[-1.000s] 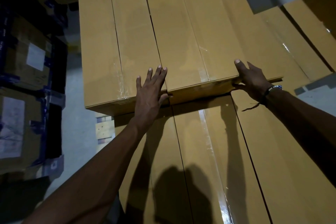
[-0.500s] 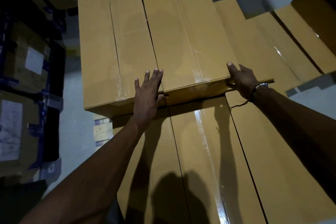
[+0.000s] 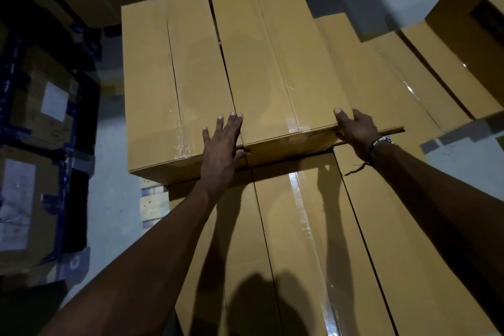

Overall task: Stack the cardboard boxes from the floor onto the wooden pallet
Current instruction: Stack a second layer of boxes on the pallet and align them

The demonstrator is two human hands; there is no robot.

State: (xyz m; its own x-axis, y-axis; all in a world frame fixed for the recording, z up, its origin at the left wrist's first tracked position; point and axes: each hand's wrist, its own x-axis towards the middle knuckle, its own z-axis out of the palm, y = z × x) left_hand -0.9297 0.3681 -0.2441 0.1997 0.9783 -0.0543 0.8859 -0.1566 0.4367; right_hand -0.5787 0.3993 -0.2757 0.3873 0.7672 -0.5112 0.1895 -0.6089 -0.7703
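My right hand [image 3: 356, 132] grasps the near right corner of the upper cardboard box [image 3: 275, 63]; my left hand [image 3: 221, 142] lies flat and released on its near left edge. The box sits atop lower boxes [image 3: 308, 240] on the wooden pallet [image 3: 152, 204].

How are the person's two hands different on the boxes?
The left hand lies flat with straight fingers on top of the upper boxes, over the gap between them; the right hand grips the right upper box at its near corner, thumb on top. The right wrist wears a beaded bracelet; the left wrist is bare. Both touch the boxes' near edge.
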